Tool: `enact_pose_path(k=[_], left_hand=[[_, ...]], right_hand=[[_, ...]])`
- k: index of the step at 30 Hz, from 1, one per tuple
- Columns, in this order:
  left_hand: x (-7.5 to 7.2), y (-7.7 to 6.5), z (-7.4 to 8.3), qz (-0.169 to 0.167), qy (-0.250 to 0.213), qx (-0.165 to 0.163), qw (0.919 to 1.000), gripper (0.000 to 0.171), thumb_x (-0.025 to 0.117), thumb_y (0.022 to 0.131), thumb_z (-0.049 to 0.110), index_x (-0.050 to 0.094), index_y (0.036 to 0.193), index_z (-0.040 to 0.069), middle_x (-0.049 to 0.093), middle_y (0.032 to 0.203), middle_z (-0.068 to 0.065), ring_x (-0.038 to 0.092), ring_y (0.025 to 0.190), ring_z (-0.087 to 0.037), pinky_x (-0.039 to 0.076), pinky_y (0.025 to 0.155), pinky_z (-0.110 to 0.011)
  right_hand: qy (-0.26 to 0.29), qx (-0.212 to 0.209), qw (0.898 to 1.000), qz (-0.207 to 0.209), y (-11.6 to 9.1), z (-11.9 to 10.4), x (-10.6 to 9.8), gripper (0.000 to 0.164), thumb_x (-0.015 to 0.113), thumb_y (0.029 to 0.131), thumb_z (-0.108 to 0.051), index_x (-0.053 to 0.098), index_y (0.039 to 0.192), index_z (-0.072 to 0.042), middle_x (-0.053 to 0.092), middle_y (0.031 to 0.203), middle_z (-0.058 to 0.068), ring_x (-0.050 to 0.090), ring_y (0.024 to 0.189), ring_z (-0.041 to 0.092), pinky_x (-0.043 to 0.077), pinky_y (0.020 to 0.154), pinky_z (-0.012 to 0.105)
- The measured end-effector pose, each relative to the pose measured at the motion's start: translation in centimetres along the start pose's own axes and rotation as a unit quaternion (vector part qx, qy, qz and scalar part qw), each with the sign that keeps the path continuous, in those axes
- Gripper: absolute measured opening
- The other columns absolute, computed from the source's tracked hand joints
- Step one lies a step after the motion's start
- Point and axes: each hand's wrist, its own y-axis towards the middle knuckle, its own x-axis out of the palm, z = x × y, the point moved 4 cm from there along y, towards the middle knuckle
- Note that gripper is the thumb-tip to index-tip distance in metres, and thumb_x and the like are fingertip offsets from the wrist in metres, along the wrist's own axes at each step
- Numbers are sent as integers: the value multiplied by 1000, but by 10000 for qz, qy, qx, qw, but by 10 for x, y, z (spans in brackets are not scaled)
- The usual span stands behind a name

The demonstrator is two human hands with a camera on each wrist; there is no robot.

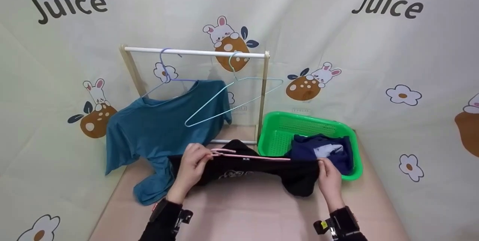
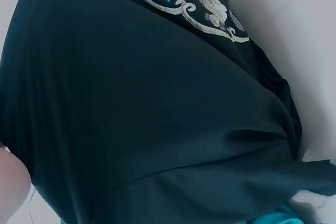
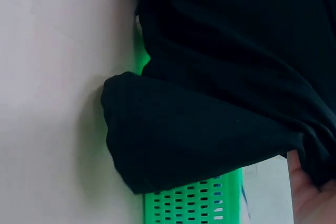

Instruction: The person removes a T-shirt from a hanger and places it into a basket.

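"I'm on the feed. What do you have at far left?"

"A teal shirt (image 1: 161,125) on a purple hanger (image 1: 168,79), hooked over the white rail (image 1: 204,52). Next along, I see the left hand (image 1: 191,164) pinching the pink hanger (image 1: 262,157) near its hook. Whether those fingers hold cloth too, I can't tell."

"And the middle?"

"The black shirt (image 1: 258,167), drawn out between both hands in front of the rail, above the table (image 1: 254,211). The pink bar runs along its upper edge. Behind it a mint hanger (image 1: 235,80) hangs bare."

"Right side?"

"A green basket (image 1: 310,117) with a navy garment (image 1: 305,147) inside, and just in front, the right hand (image 1: 331,182) pinching the black shirt near its shoulder."

"Which step do you make it?"

"I'd judge seating the shirt on its hanger. I can't confirm both bar ends are inside."

"So the next move?"

"I'd hold the left pinch steady, ease the right shoulder over the bar's end, then check the collar before lifting."
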Motion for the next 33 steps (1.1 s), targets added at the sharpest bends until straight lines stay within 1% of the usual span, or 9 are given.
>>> enact_pose_path(k=[4, 7, 10, 15, 20, 24, 27, 30, 33], left_hand=[[-2, -3, -2, 26, 40, -60, 10000, 13, 71, 84, -1, 66, 79, 10, 60, 88, -3, 52, 88, -23, 38, 82, -33], [-2, -5, -1, 91, -58, 31, 9999, 12, 69, 84, -2, 67, 81, 9, 62, 92, -4, 55, 93, -25, 38, 86, -32], [1, -6, 0, 74, -194, 21, 9998, 16, 69, 81, -8, 67, 83, 8, 66, 94, -3, 58, 92, -24, 40, 86, -31], [14, -7, 2, 0, -83, -345, 9994, 14, 71, 82, -5, 67, 82, 8, 65, 88, -3, 57, 84, -23, 41, 79, -34], [33, -13, 3, -104, 321, -640, 9974, 10, 73, 84, 1, 67, 81, 8, 60, 81, -3, 54, 79, -22, 42, 75, -34], [44, -16, 5, -130, 506, -645, 9966, 10, 75, 82, 2, 67, 80, 7, 61, 80, -2, 55, 79, -21, 43, 75, -35], [49, -17, 7, -166, 558, -688, 9959, 10, 76, 82, 3, 68, 80, 8, 61, 81, -1, 56, 79, -20, 43, 74, -34], [53, -17, 8, -218, 552, -755, 9954, 10, 77, 82, 4, 68, 80, 8, 61, 81, 0, 56, 79, -19, 44, 74, -33], [56, -18, 9, -249, 502, -816, 9951, 9, 77, 82, 5, 69, 80, 8, 61, 81, 0, 56, 80, -19, 44, 76, -33]], right_hand=[[64, 446, 9990, -43, 1, 4, -3, 16, 53, 101, -1, 65, 105, 8, 68, 105, 25, 63, 100, 43, 46, 87, 52], [93, 533, 9985, -90, -1, 7, -4, 17, 52, 101, -2, 64, 106, 9, 67, 107, 26, 63, 101, 43, 46, 88, 52], [66, 311, 9994, -170, -6, 9, -1, 14, 54, 100, 0, 65, 103, 8, 68, 102, 24, 64, 97, 42, 46, 84, 52], [100, -17, 9984, -550, -11, 6, 9, 10, 59, 97, 0, 68, 99, 3, 70, 96, 16, 66, 89, 34, 49, 81, 46], [560, -327, 9932, -968, -10, -8, 13, 19, 55, 101, -7, 69, 114, -4, 70, 111, 10, 64, 103, 26, 46, 88, 27], [1201, -904, 9825, -1099, -9, -22, 15, 29, 52, 99, 4, 64, 125, -1, 67, 121, 14, 61, 113, 28, 39, 94, 14], [1499, -1501, 9675, -1377, -12, -29, 20, 37, 57, 92, 13, 62, 127, 1, 67, 119, 16, 64, 107, 30, 41, 92, 13], [1480, -1865, 9580, -1601, -16, -33, 25, 36, 64, 88, 12, 66, 122, -1, 69, 114, 10, 67, 100, 26, 44, 88, 13], [1137, -2001, 9590, -1656, -19, -33, 29, 29, 69, 87, 7, 71, 113, -6, 70, 107, 3, 68, 96, 20, 45, 87, 15]])
